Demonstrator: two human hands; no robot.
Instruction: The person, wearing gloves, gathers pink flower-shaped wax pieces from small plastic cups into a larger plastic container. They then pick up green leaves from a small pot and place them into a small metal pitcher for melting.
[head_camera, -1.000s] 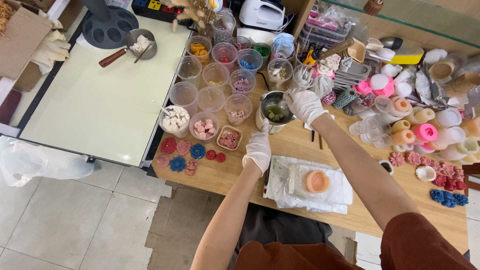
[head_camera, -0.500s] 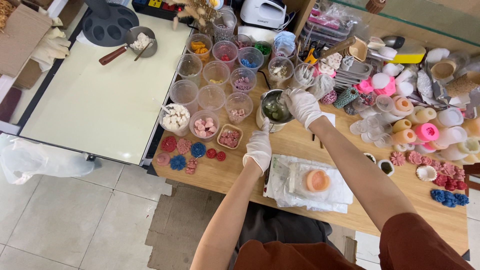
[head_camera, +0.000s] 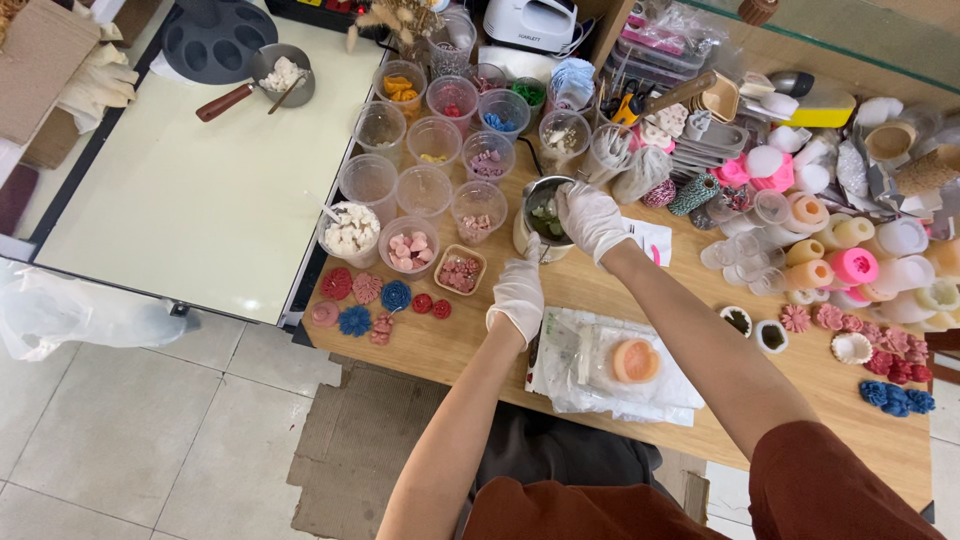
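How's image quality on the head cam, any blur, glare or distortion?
Head view: even, soft light with faint shadows; mild glare on the pale tabletop; wide-angle bending toward the edges; right hand over the metal pitcher slightly soft, left hand and wax flowers sharp.

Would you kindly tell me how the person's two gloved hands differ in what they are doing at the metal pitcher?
The left hand sits at the near side of the metal pitcher, by its handle, while the right hand reaches over the rim from the far side. The left hand is closed and points away from the person; the right hand bends down into the opening. Both wear white gloves.
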